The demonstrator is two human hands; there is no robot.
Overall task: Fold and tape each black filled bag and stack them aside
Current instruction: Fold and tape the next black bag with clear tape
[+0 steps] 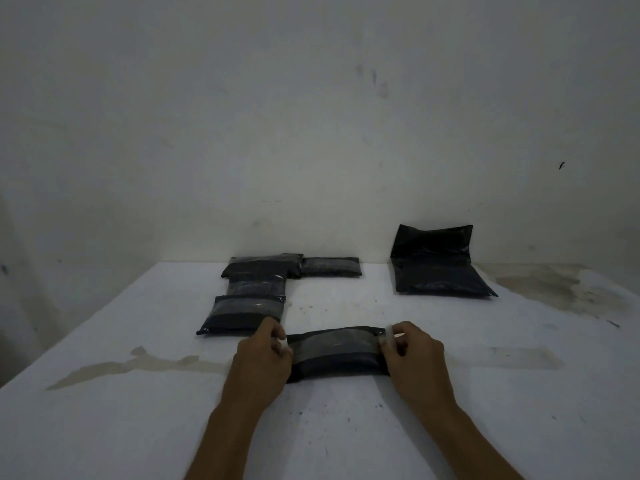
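A folded black filled bag (337,362) lies on the white table in front of me, with a strip of clear tape (334,344) stretched across its top. My left hand (265,351) pinches the tape's left end at the bag's left edge. My right hand (412,348) pinches the right end, where a bit of white tape shows between the fingers. Several folded, taped bags (247,308) lie grouped at the back left. One unfolded black bag (436,268) leans against the wall at the back right.
The white table (346,427) is stained, with a brown smear at the left (138,365) and dark marks at the back right (554,289). A plain wall (311,133) rises right behind the table.
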